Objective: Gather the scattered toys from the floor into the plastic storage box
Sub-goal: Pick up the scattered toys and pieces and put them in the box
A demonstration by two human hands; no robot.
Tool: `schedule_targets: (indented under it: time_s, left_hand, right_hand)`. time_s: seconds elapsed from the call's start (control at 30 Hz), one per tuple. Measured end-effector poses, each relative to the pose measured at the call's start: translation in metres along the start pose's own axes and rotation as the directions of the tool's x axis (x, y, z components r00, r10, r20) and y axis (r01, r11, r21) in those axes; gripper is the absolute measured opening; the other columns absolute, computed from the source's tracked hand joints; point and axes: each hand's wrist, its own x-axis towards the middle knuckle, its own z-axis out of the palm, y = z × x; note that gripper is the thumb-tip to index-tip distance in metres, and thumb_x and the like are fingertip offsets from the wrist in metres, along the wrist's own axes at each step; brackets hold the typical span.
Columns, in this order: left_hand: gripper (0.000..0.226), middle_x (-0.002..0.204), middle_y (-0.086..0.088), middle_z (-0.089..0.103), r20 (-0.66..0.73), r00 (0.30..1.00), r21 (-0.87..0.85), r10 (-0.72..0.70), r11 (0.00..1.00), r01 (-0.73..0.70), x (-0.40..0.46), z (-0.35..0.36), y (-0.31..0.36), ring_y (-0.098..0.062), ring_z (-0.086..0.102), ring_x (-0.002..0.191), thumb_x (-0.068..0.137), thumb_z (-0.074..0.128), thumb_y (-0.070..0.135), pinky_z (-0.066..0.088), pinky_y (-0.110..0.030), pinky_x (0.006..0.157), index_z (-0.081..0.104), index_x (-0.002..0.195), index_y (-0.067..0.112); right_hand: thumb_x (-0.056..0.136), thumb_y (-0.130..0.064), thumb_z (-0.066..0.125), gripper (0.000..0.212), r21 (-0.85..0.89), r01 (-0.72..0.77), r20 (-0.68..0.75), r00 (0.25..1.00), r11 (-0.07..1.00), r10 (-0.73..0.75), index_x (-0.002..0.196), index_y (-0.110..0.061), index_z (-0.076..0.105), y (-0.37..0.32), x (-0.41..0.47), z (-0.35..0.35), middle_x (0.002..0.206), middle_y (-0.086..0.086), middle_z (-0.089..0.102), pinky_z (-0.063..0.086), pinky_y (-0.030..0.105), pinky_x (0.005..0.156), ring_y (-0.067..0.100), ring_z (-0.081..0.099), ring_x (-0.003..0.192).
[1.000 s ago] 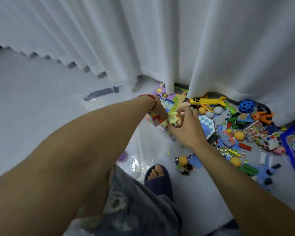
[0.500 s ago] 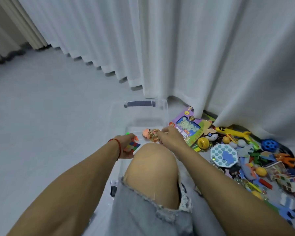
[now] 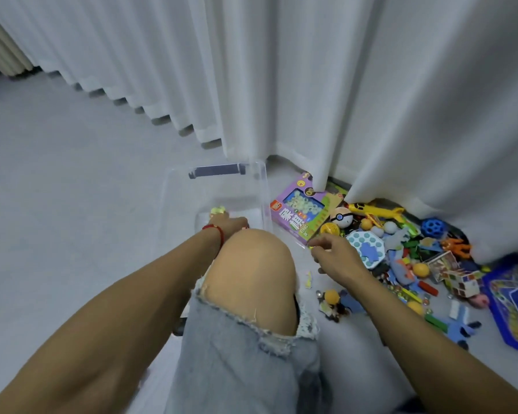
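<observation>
At 3 o'clock of the right hand (image 3: pixel 335 258), loosely curled and holding nothing, lies the toy pile (image 3: pixel 401 249); left hand (image 3: pixel 231 227), grip hidden, is inside the plastic storage box (image 3: pixel 260 186).

A home room — floor-length white curtains (image 3: pixel 311 85), pale floor (image 3: pixel 57 189) — strewn with children's toys (image 3: pixel 401 249).

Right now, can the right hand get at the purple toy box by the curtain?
Probably yes. The right hand hovers just short of the purple toy box, which lies flat on the floor with its near edge uncovered; nothing sits between them.
</observation>
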Motion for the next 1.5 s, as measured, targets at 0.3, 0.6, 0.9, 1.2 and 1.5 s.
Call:
schedule_targets:
  time_s: [0.3, 0.6, 0.9, 1.2, 1.5]
  left_hand:
    - [0.036, 0.113, -0.005, 0.061, 0.391, 0.875, 0.507, 0.285, 0.727, -0.463, -0.063, 0.052, 0.151, -0.023, 0.061, 0.097, 0.091, 0.062, 0.034, 0.057, -0.041, 0.087, 0.060, 0.124, 0.018]
    - [0.053, 0.141, -0.011, 0.049, 0.424, 0.868, 0.737, 0.260, 0.458, -0.497, -0.009, 0.194, 0.149, -0.030, 0.049, 0.125, 0.093, 0.058, 0.032, 0.043, -0.035, 0.098, 0.045, 0.141, 0.014]
    - [0.063, 0.135, -0.024, 0.039, 0.158, 0.918, 0.757, 0.363, 0.552, -0.349, 0.098, 0.271, 0.102, -0.046, 0.045, 0.120, 0.085, 0.068, 0.031, 0.047, -0.051, 0.095, 0.039, 0.140, 0.017]
    - [0.070, 0.121, -0.015, 0.050, 0.182, 0.870, 0.800, 0.457, 0.446, -0.402, 0.128, 0.284, 0.105, -0.038, 0.054, 0.109, 0.077, 0.077, 0.031, 0.049, -0.045, 0.077, 0.037, 0.133, 0.016]
    - [0.068, 0.123, -0.009, 0.059, 0.478, 0.872, 0.868, 0.107, 0.092, -0.487, 0.075, 0.198, 0.159, -0.029, 0.064, 0.102, 0.065, 0.069, 0.048, 0.057, -0.041, 0.085, 0.057, 0.126, 0.019]
  right_hand:
    - [0.095, -0.023, 0.055, 0.017, 0.032, -0.101, -0.127, 0.986, 0.994, 0.104, 0.109, -0.023, 0.065, 0.051, -0.006, -0.061, 0.113, 0.002, 0.067, 0.056, 0.046, 0.085, 0.025, 0.064, 0.093]
    - [0.096, -0.020, 0.057, 0.038, 0.104, -0.254, -0.136, 0.954, 0.962, 0.267, 0.133, -0.012, 0.054, 0.135, 0.013, -0.091, 0.134, 0.010, 0.058, 0.048, 0.036, 0.088, 0.026, 0.057, 0.115]
    - [0.093, -0.026, 0.064, 0.064, 0.047, -0.303, -0.287, 0.908, 0.952, 0.304, 0.149, -0.015, 0.034, 0.187, 0.096, -0.078, 0.143, 0.017, 0.042, 0.048, 0.043, 0.087, 0.038, 0.051, 0.121]
    - [0.089, -0.030, 0.072, 0.050, -0.117, -0.350, -0.369, 0.884, 0.930, 0.287, 0.126, -0.003, 0.053, 0.196, 0.139, -0.071, 0.124, 0.020, 0.062, 0.052, 0.045, 0.081, 0.040, 0.059, 0.112]
    - [0.094, -0.005, 0.064, 0.008, 0.718, -0.335, 0.031, 0.891, 0.610, 0.453, 0.102, -0.004, 0.063, 0.159, 0.089, -0.081, 0.114, 0.014, 0.068, 0.059, 0.041, 0.078, 0.026, 0.068, 0.093]
